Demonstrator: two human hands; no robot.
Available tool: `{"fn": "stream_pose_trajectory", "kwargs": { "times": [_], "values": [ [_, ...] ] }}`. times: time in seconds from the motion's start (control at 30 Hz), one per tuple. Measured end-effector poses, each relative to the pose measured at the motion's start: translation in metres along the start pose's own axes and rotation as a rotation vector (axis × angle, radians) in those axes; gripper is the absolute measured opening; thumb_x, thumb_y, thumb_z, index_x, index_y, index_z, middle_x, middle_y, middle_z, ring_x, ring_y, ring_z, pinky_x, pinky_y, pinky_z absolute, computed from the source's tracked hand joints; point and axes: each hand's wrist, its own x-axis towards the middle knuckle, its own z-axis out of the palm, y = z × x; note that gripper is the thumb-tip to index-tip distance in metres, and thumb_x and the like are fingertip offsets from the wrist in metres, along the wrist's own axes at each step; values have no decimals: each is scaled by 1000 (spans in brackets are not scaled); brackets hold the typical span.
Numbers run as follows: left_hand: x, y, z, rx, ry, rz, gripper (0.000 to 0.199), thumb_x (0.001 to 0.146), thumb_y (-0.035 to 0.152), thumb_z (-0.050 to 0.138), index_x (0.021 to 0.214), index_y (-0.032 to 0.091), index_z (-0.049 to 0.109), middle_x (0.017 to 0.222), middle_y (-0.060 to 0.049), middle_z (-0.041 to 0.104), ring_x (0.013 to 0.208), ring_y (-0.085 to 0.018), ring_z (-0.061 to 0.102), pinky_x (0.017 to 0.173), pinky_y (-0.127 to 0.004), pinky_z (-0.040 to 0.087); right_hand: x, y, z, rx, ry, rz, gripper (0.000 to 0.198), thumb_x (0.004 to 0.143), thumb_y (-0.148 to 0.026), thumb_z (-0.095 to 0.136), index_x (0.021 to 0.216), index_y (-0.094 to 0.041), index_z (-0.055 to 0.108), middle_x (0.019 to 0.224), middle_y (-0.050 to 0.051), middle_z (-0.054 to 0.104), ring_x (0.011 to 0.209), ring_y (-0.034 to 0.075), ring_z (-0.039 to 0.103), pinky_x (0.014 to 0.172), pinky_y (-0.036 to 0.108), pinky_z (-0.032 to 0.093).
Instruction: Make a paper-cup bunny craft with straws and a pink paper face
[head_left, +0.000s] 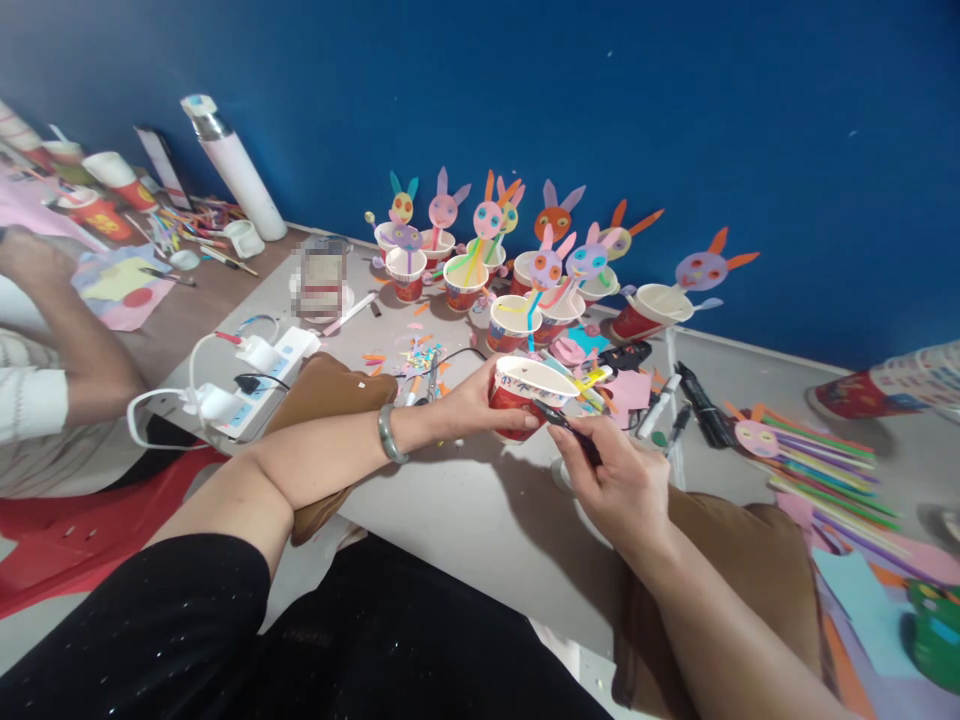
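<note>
My left hand point(480, 400) is closed round a red-and-white paper cup point(529, 378), tilted with its mouth facing up. My right hand point(619, 475) grips a slim black tool point(574, 432), whose tip meets the cup's side just under the rim. Whether it is a pen or a cutter I cannot make out. Behind the cup stand several paper cups with paper rabbit heads; one lavender head point(546, 268) has orange eyes. Paper scraps, pens and a pair of scissors point(433, 378) lie close by on the grey table point(450, 510).
Left of me are a white power strip point(274, 375), a brown cushion point(319, 400) and another person's arm point(97, 340). A white flask point(236, 170) leans at the back. On the right lie coloured sticks point(832, 470), stacked paper cups point(885, 390) and a brown cloth point(739, 570). A blue wall point(600, 90) closes the back.
</note>
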Motion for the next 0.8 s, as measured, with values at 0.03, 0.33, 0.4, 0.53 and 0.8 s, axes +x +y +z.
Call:
{"fn": "stream_pose_trajectory", "kwargs": {
  "times": [0.03,0.33,0.4,0.53,0.8],
  "values": [
    [0,1,0,-1,-1,2,73,62,37,91,119,17,50,120,-13,63,113,-25,61,98,-41,48,0,0,0,10,4,7,12,94,-28,64,89,-17,62,64,-2,66,47,9,58,48,20,40],
    [0,-3,1,7,0,5,74,62,38,91,120,17,50,122,-14,62,118,-29,59,100,-46,47,1,-2,2,136,-33,137,18,94,-33,62,84,-18,62,56,-4,60,41,8,48,46,21,37],
    [0,-4,1,3,2,2,77,61,39,92,121,17,50,124,-15,62,119,-29,59,100,-45,48,1,-2,2,143,-45,161,19,94,-34,61,83,-19,62,55,-4,59,42,8,49,46,21,38],
    [0,-4,0,-2,9,-16,76,61,37,92,121,17,50,124,-14,62,116,-27,60,97,-42,49,0,-1,5,118,20,129,18,92,-34,63,83,-19,63,57,-3,62,43,10,53,46,22,40],
    [1,-6,-2,32,55,40,73,60,36,92,118,18,50,121,-13,63,114,-26,60,97,-42,48,-3,-1,9,69,45,80,15,92,-34,64,90,-19,64,61,-2,64,45,10,56,47,21,42]
  ]
}}
